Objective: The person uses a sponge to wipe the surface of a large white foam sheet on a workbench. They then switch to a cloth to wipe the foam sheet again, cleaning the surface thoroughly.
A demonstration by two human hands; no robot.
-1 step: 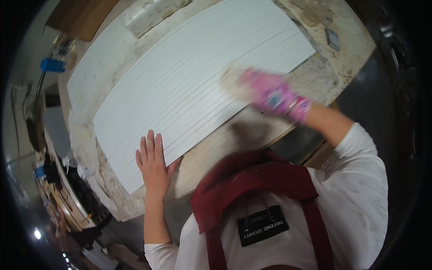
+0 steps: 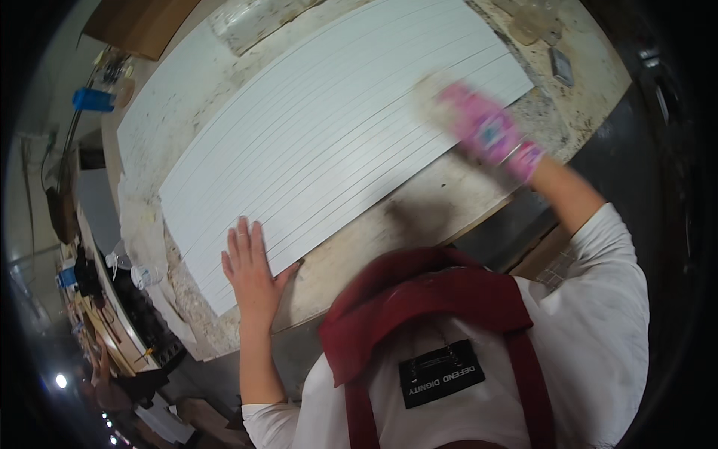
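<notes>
A long white panel (image 2: 329, 135) with thin parallel grooves lies flat on a stained worktable (image 2: 441, 191). My bare left hand (image 2: 253, 273) rests on its near left edge, fingers stretched out and thumb spread to the side. My right hand (image 2: 486, 127) wears a pink patterned glove and is over the right part of the panel. In it is a pale, off-white wad (image 2: 434, 97), perhaps a cloth or pad. Motion blur smears the wad and the gloved fingers, so the grip itself is unclear.
A small grey block (image 2: 561, 67) sits at the table's far right. A clear plastic-like bundle (image 2: 250, 22) lies beyond the panel, near a cardboard box (image 2: 142, 26). At the left are a blue object (image 2: 93, 99) and a clear bottle (image 2: 142, 277).
My gloved right hand and the pale wad have moved right and away from me along the panel. The left hand stays on the panel's near edge.
</notes>
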